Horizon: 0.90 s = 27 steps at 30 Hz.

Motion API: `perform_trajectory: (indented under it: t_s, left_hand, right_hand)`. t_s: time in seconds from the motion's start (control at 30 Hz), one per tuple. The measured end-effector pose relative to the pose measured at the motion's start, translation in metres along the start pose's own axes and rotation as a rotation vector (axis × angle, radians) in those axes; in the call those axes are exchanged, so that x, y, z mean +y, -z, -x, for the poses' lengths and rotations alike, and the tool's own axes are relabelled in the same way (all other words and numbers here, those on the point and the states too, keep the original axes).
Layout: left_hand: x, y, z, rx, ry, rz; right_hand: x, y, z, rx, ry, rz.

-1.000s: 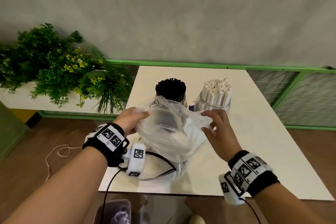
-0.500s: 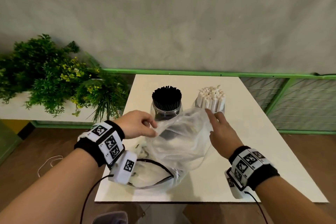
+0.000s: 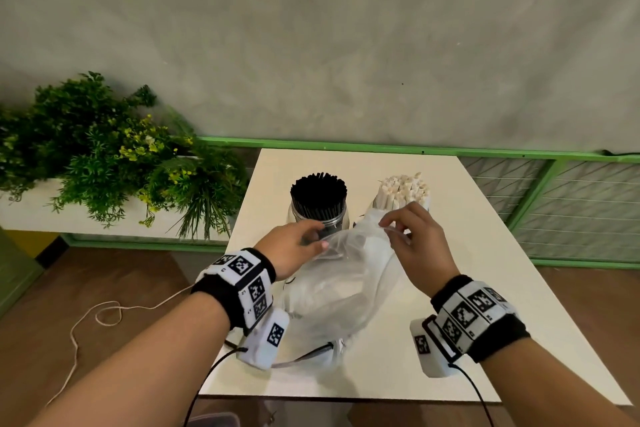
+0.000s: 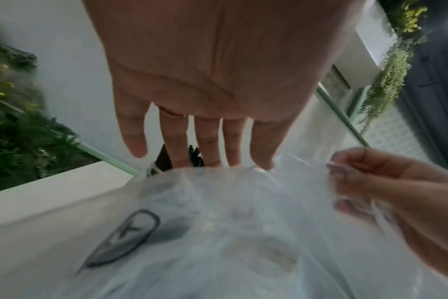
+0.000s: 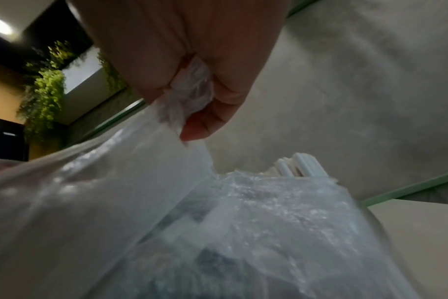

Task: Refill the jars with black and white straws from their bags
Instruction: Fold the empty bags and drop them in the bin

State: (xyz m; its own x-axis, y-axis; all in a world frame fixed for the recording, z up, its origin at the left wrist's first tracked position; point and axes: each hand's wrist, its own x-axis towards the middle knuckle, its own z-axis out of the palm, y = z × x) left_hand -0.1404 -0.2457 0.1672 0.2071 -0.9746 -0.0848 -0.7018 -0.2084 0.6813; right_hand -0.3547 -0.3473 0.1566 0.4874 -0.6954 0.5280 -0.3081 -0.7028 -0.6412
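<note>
Our left hand [image 3: 294, 248] pinches one side of the clear bag's [image 3: 341, 284] mouth between thumb and fingers. Our right hand [image 3: 417, 246] has its fingers curled round a bunched fold of the other side. The bag hangs slack between them, its bottom resting on the counter [image 3: 485, 253]. Just behind it stand two jars, one with black straws [image 3: 318, 196], one with white straws [image 3: 403, 191]. Plants [image 3: 104, 163] sit to the left.
</note>
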Motion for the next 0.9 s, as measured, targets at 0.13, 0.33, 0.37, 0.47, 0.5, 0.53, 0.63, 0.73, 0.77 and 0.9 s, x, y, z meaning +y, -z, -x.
perform_trajectory:
  t_s: [0.13,0.33,0.37,0.47,0.5,0.53,0.63,0.73,0.77,0.9]
  left_hand:
    - [0.006,0.005,-0.007,0.12,-0.05,0.058]
    - [-0.001,0.041,-0.006,0.284,-0.04,0.393]
    - [-0.003,0.044,-0.006,0.298,-0.045,0.461]
    - [-0.006,0.05,-0.003,0.267,-0.068,0.607]
    - [-0.006,0.05,-0.001,0.247,-0.077,0.637]
    - [-0.008,0.05,0.001,0.236,-0.088,0.652]
    - [-0.011,0.05,0.006,0.243,-0.103,0.66]
    - [-0.013,0.052,0.01,0.326,-0.057,0.681]
    - [-0.015,0.054,0.011,0.363,-0.026,0.703]
    - [-0.043,0.069,0.02,0.501,0.147,0.803]
  right_hand:
    - [-0.018,0.011,-0.014,0.042,0.054,-0.08]
    - [-0.015,0.04,-0.026,0.047,-0.138,-0.274]
    - [-0.006,0.038,-0.029,0.066,-0.224,-0.268]
    - [0.014,0.027,-0.041,-0.021,-0.436,-0.31]
    - [0.016,0.023,-0.045,-0.049,-0.466,-0.351]
    - [0.015,0.02,-0.05,-0.057,-0.48,-0.398]
    - [0.004,0.013,-0.065,0.019,-0.543,-0.55]
    - [0.003,0.007,-0.074,0.162,-0.535,-0.693]
    - [0.006,0.008,-0.075,0.248,-0.522,-0.688]
    - [0.024,0.019,-0.074,0.469,-0.54,-0.615]
